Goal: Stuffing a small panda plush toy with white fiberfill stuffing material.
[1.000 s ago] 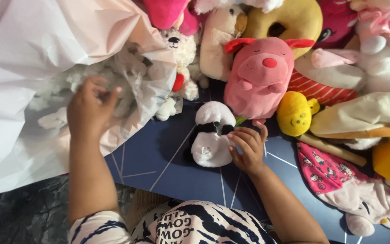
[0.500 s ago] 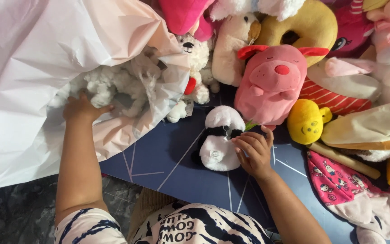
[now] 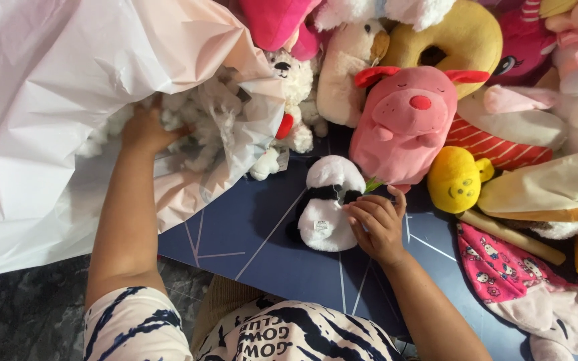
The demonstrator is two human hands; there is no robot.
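Overhead, the left hand (image 3: 143,130) sits closed on loose white stuffing fibre (image 3: 199,120) inside a large white plastic bag (image 3: 41,100). The right hand (image 3: 377,227) pinches a small black-and-white panda plush (image 3: 322,204) lying on the dark blue mat (image 3: 235,234). Stuffing could likely spill, since the bag gapes.
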